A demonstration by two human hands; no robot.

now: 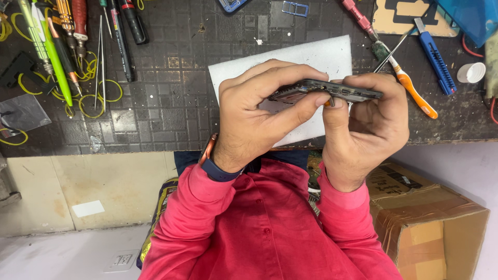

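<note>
Nearest to us are our own red sleeves (259,228), with a brown cardboard box (430,223) on the floor to our right. A dark blue wristband (220,171) sits on our left wrist.

Just beyond, both hands meet above the bench. Our left hand (254,122) is closed on the left end of a slim dark phone body (327,91), held edge-on and level, fingers curled over the top and thumb pressed along its near edge. Our right hand (368,124) is closed on the right end, thumb upright against the same edge. A small orange piece shows at the right thumb tip; we cannot tell what it is. The phone hangs in the air over a white rectangular foam pad (311,57) lying on the dark gridded work mat (171,78).

In our judgement this is edge work along the seam. It goes best with the body kept level and low over the pad, both thumbs pressing gently and evenly, and no twisting of the thin frame.

Farther off, to the left, lie green and red-handled screwdrivers (57,36) among yellow rubber bands (88,93). To the right sit an orange-handled brush (412,91), a blue utility knife (436,57) and a white bottle cap (471,72).
</note>
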